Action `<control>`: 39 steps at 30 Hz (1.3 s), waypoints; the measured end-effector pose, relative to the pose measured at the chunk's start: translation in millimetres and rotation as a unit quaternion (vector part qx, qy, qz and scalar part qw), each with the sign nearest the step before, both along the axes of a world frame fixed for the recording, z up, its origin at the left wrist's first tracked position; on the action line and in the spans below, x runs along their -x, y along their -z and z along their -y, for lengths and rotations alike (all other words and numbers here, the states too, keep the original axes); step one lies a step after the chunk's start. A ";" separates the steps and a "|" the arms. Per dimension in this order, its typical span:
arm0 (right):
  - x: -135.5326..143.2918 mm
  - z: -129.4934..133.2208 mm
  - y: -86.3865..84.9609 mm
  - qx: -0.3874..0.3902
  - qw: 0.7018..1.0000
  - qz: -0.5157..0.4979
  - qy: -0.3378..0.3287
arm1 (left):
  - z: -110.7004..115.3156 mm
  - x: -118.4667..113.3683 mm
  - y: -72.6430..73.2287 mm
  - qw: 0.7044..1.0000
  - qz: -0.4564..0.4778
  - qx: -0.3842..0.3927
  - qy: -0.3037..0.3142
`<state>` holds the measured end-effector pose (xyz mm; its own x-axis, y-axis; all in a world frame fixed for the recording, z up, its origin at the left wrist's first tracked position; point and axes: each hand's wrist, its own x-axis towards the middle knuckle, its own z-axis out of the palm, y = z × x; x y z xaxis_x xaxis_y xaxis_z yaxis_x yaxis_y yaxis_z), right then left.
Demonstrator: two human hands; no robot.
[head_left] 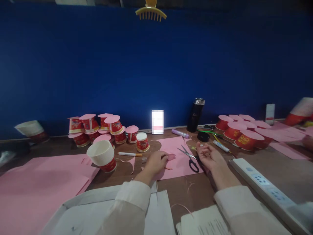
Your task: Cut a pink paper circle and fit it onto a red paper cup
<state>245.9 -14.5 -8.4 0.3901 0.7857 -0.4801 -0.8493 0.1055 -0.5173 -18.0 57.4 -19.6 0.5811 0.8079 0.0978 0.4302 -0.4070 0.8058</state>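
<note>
My left hand is closed at the left part of a pink sheet, its fingertips pinching a small pink paper piece. To the right, my right hand is turned palm up with curled fingers; a small whitish thing shows at its fingertips, too small to name. Between the hands, black-handled scissors lie on the sheet with their blades apart. An upside-down red and white cup sits beyond my left hand, with a marker nearby.
Pink-topped cups are stacked at the left, near a larger cup stack; more cups are at the right. A black bottle, a phone, a power strip and an open book surround the work area.
</note>
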 end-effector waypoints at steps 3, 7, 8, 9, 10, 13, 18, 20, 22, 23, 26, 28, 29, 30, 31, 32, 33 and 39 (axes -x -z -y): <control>23.8 2.4 -11.6 0.005 0.999 0.046 -0.026 | 6.7 1.9 -6.7 0.995 0.041 -0.087 -0.019; 68.5 7.9 -18.1 0.009 0.985 0.131 -0.109 | 13.6 3.8 -9.7 0.957 0.068 -0.275 -0.060; 78.5 9.6 -18.1 0.016 0.969 0.189 -0.158 | 14.8 4.1 -9.3 0.944 0.069 -0.317 -0.065; 87.1 10.9 -17.7 0.031 0.953 0.228 -0.195 | 15.7 4.1 -8.8 0.929 0.072 -0.355 -0.072; 93.9 11.9 -17.2 0.036 0.945 0.251 -0.207 | 16.6 4.0 -8.3 0.915 0.071 -0.389 -0.075; 103.7 11.7 -16.1 0.033 0.938 0.272 -0.211 | 20.0 2.1 -8.1 0.888 0.050 -0.451 -0.076; 101.5 5.6 -10.1 0.010 0.938 0.297 -0.181 | 30.0 -1.5 -11.8 0.891 0.014 -0.449 -0.058; 99.9 3.3 -5.6 0.007 0.935 0.309 -0.176 | 33.2 -1.3 -13.0 0.901 0.043 -0.425 -0.082; 98.7 1.8 -1.4 0.009 0.930 0.322 -0.178 | 33.6 -0.5 -14.0 0.913 0.093 -0.370 -0.146; 98.1 1.4 0.2 0.010 0.927 0.328 -0.181 | 32.7 -0.2 -14.6 0.919 0.122 -0.327 -0.181; 97.1 1.5 2.6 0.014 0.918 0.345 -0.196 | 26.5 -0.4 -17.2 0.939 0.200 -0.127 -0.248; 97.4 2.2 2.9 0.018 0.912 0.354 -0.204 | 21.7 -2.3 -17.7 0.944 0.225 0.019 -0.240; 97.9 2.5 2.7 0.020 0.910 0.358 -0.208 | 19.5 -3.7 -16.9 0.941 0.240 0.077 -0.224; 98.6 2.9 2.5 0.022 0.908 0.361 -0.211 | 17.7 -5.2 -15.5 0.937 0.254 0.123 -0.206; 99.3 3.2 2.1 0.023 0.906 0.364 -0.215 | 16.1 -6.8 -13.5 0.931 0.266 0.161 -0.190; 100.0 3.5 1.5 0.025 0.904 0.368 -0.218 | 14.9 -8.1 -11.3 0.921 0.285 0.195 -0.182; 100.8 3.8 0.8 0.027 0.902 0.371 -0.220 | 14.1 -9.3 -9.3 0.910 0.303 0.224 -0.175; 104.1 5.7 -5.1 0.045 0.895 0.381 -0.227 | 16.0 -10.5 -11.5 0.878 0.336 0.286 -0.187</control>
<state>141.8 -20.2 -3.4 0.2810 0.9176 -0.2812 -0.1914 -0.2336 -0.9533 -7.5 41.4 -8.1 0.2318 0.9585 -0.1661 -0.2022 0.2145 0.9556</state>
